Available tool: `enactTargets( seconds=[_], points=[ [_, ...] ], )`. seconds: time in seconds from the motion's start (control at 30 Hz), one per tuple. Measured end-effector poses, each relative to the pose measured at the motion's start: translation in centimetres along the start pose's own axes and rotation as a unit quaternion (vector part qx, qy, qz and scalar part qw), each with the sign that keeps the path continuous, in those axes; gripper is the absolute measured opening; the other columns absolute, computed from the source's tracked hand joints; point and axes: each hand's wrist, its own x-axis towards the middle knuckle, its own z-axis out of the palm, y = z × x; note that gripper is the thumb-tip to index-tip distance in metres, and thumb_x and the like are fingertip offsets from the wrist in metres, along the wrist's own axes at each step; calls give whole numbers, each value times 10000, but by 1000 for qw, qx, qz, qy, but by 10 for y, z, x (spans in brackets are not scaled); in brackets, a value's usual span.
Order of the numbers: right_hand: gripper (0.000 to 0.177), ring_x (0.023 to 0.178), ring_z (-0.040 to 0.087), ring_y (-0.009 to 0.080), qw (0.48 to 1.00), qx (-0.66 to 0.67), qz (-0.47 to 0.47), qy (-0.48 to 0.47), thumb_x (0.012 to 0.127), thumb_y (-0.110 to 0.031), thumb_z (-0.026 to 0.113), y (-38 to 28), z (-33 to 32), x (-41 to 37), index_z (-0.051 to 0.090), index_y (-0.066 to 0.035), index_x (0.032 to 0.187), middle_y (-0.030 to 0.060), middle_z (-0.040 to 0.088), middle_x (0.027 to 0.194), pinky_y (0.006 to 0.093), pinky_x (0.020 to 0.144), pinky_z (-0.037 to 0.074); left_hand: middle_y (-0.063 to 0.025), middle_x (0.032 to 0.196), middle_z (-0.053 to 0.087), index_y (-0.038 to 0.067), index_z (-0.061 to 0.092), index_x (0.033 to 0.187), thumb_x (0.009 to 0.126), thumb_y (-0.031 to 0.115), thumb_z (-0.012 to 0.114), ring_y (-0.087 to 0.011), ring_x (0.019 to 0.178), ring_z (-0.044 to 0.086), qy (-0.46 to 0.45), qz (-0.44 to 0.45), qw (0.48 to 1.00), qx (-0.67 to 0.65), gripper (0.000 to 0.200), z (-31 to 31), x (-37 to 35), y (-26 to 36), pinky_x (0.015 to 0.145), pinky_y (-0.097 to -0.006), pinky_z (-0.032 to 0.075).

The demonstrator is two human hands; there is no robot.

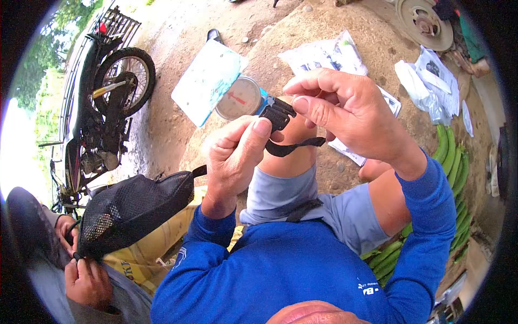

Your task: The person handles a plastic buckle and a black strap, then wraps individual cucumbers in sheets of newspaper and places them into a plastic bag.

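Gripping black buckle [277,113] with left hand [232,151], we held right hand [350,108] half-open beside it; strap [291,148] trailed loose near fingers, closure unclear.

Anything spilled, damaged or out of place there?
Nothing looks spilled or plainly damaged. The untidiest spot is the ground near the green bananas, where plastic bags lie crumpled. A loose strap tail sticks out by the black buckle in the left hand.

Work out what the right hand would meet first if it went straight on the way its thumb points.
The right hand would most likely meet the black buckle in the left hand first; its thumb tip looks close beside it, though depth is unclear.
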Motion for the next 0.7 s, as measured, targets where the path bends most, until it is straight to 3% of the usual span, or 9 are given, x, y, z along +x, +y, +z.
enactTargets(
  seconds=[0.03, 0.13, 0.23, 0.33, 0.53, 0.7],
  points=[
    [196, 808, 678, 141, 999, 25, 27, -7, 949, -130, 656, -5, 0, 0, 704, 0, 1088, 98, 717, 897, 291, 726, 542, -26, 857, 711, 3, 729, 999, 1007, 172, 622, -66, 785, 606, 0, -1, 1000, 10, 200, -2, 0, -1, 695, -227, 481],
    [231, 779, 676, 134, 999, 40, 21, -22, 971, -168, 638, 5, 4, 3, 692, -2, 1122, 92, 716, 895, 278, 709, 547, -17, 854, 703, -3, 727, 1016, 986, 156, 657, -71, 797, 605, -8, 24, 997, 68, 177, -2, 2, -1, 709, -234, 488],
    [257, 747, 665, 116, 998, -47, -4, -30, 986, -193, 623, 16, 0, 10, 673, -6, 1155, 76, 708, 876, 265, 679, 551, -10, 855, 697, -9, 724, 1035, 958, 139, 695, -81, 816, 612, -31, 39, 993, 103, 170, -1, 4, -4, 736, -244, 500],
    [251, 725, 655, 111, 996, 20, 77, -28, 991, -185, 609, 14, 3, 11, 667, -9, 1159, 64, 692, 837, 259, 643, 538, -32, 875, 697, -12, 693, 1082, 950, 133, 704, -64, 745, 597, -34, 8, 997, 71, 196, -3, 4, -9, 665, -225, 487],
    [236, 718, 648, 123, 996, 38, 75, -18, 980, -152, 596, 11, 8, 10, 666, -12, 1157, 66, 668, 789, 282, 638, 528, -88, 868, 698, -10, 619, 1117, 980, 145, 657, -49, 573, 563, -25, -18, 998, -52, 211, -1, 7, -14, 495, -195, 449],
    [266, 801, 679, 296, 974, -169, -152, -2, 939, -114, 617, 29, 9, 13, 664, -28, 1186, 137, 669, 834, 371, 754, 550, -131, 843, 713, -2, 616, 1084, 1012, 197, 604, -84, 514, 586, -26, -21, 998, -56, 212, -4, 10, -19, 454, -201, 464]
  ],
)
